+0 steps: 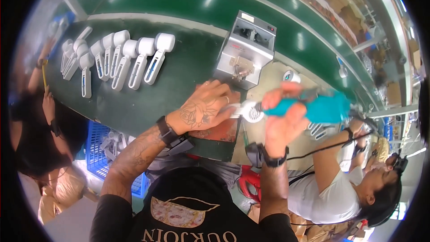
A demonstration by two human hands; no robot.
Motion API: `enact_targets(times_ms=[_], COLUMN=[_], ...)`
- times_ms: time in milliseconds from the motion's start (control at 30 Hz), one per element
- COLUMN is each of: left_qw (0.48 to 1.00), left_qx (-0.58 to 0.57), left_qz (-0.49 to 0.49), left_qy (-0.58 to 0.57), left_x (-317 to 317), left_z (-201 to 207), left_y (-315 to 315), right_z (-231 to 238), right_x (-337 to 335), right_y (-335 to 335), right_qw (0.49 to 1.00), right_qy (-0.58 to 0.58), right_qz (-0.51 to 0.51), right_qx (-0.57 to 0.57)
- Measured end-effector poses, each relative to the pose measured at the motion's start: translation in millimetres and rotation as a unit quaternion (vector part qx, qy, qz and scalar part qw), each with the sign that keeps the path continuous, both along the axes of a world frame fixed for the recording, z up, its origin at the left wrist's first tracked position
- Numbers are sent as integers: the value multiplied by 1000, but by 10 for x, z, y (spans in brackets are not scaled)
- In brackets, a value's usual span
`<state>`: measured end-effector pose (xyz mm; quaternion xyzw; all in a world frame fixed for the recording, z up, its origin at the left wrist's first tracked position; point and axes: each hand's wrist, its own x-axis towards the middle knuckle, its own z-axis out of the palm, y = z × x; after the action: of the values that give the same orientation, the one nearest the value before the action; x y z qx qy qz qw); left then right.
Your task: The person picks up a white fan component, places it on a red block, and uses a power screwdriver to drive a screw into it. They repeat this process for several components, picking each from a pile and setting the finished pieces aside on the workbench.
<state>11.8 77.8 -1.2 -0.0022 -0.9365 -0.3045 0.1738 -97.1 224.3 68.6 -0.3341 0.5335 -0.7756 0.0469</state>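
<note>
My left hand (pixel 204 107) grips a small white handheld fan (pixel 251 113) by its handle, low over a worn reddish board on the bench. The fan's round, slotted head points to the right. My right hand (pixel 284 114) is wrapped round a teal electric screwdriver (pixel 331 107), held almost level. Its dark tip reaches the fan head, though blur hides whether the two touch. Beneath my left hand lies the reddish board (pixel 219 132). Wristbands show on both my wrists.
Several white handheld fans (pixel 120 58) lie in a row on the green bench at left. A grey metal machine (pixel 246 47) stands beyond my hands. A blue crate (pixel 95 150) holds parts below the bench. Co-workers sit on both sides; a black cord (pixel 329 145) runs at right.
</note>
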Motion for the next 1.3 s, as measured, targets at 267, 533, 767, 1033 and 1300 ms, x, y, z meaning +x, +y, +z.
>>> enact_targets(times_ms=[267, 533, 767, 1033, 1300], left_qw=[999, 997, 998, 998, 999], left_qx=[24, 22, 32, 40, 27], left_qz=[10, 14, 1, 17, 18], left_qy=[46, 72, 62, 40, 36], left_x=[47, 28, 4, 31, 28], left_z=[-152, -242, -247, -210, -202], left_y=[21, 0, -12, 2, 6], right_z=[-169, -285, -244, -320, -476], right_x=[-529, -427, -175, -115, -117], right_y=[-767, -798, -283, -215, -248], right_qw=[993, 994, 996, 995, 996], right_qy=[93, 63, -7, -9, -1], right_qz=[-13, 0, 22, 38, 54], right_qx=[72, 88, 82, 87, 71])
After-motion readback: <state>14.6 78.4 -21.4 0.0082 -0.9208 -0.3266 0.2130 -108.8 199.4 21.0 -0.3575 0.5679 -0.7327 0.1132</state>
